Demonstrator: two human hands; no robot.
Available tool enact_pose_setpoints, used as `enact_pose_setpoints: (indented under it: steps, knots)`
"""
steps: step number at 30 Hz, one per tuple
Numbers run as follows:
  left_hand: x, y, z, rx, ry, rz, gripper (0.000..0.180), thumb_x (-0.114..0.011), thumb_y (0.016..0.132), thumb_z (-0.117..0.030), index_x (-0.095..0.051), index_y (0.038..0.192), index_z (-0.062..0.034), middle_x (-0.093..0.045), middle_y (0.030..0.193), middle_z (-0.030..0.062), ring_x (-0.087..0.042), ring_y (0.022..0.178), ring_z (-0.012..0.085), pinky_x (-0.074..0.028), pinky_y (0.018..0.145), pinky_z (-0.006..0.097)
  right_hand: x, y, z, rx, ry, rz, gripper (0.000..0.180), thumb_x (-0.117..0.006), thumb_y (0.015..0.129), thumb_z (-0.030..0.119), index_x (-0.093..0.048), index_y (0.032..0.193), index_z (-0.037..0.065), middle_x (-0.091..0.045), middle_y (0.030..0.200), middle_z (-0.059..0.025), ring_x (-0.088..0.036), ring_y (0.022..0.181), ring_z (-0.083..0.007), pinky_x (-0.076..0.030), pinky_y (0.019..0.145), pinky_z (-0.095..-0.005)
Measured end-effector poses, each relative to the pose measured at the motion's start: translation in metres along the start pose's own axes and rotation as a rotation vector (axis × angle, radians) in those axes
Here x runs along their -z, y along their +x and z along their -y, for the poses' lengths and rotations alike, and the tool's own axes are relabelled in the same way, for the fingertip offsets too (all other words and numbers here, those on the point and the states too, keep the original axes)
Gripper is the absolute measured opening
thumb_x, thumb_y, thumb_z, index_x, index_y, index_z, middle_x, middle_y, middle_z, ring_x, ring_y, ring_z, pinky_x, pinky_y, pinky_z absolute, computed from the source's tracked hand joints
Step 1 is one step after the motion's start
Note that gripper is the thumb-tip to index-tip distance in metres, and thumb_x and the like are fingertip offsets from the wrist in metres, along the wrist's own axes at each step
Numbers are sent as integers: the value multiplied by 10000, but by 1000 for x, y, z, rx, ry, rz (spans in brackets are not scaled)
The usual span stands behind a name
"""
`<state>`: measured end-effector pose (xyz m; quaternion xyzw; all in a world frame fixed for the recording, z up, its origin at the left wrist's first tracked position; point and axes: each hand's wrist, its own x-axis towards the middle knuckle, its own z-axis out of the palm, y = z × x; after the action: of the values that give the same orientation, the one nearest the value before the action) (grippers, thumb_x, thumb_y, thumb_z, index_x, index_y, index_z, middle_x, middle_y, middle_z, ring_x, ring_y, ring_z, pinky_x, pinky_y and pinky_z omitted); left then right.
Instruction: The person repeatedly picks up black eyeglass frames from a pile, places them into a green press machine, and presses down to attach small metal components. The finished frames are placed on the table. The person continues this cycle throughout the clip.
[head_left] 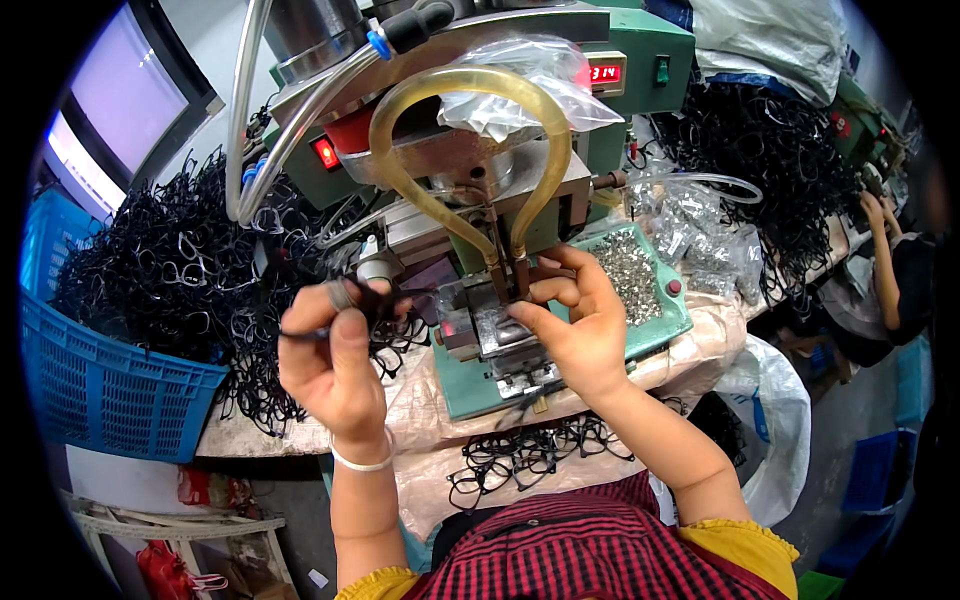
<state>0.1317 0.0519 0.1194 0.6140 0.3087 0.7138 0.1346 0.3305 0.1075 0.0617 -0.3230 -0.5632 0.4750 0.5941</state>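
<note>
Two hands at green press (500, 330), black eyeglass frames (170, 270) heaped beside blue crate (110, 390).

A bright window (120, 95) with a dark frame fills the far left and throws daylight into the room. Below it a blue plastic basket (95, 385) sits at the left end of the desk (250, 438). Under that desk the floor (290, 520) is grey, with red bags (170, 570) near the left. At the far right another person (895, 270) sits at a second bench, and blue crates (875, 470) stand on the floor near the right.
</note>
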Motion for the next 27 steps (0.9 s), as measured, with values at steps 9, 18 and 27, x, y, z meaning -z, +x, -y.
enact_pose_setpoints:
  steps: [9, 18, 27]
  knots:
    - [-22, -37, 2, -271, 283, 441, 251, -734, 732, -114, -752, 982, -123, -761, 1028, 62, -708, 815, 223, -520, 794, 408, 54, 4, 8, 156, -653, 178, 353, -668, 815, 116, -688, 1157, 29, -625, 1270, -212, -602, 1159, -394, -445, 1059, -456]
    - [-34, -33, 4, -216, 387, 696, 231, -783, 703, -68, -756, 926, -122, -746, 1058, 42, -598, 696, 210, -529, 869, 460, 134, -1, -76, 156, -1131, -64, 213, -760, 758, 85, -730, 967, 62, -568, 1334, -188, -468, 1326, -386, -423, 1043, -496]
    - [-32, -79, -2, -164, 526, 531, 283, -790, 728, -101, -724, 1003, -109, -693, 1229, 86, -680, 973, 266, -490, 976, 475, 122, 33, -89, 385, -1355, 55, 193, -733, 733, 86, -705, 922, 59, -655, 1216, -154, -566, 1240, -334, -485, 917, -473]
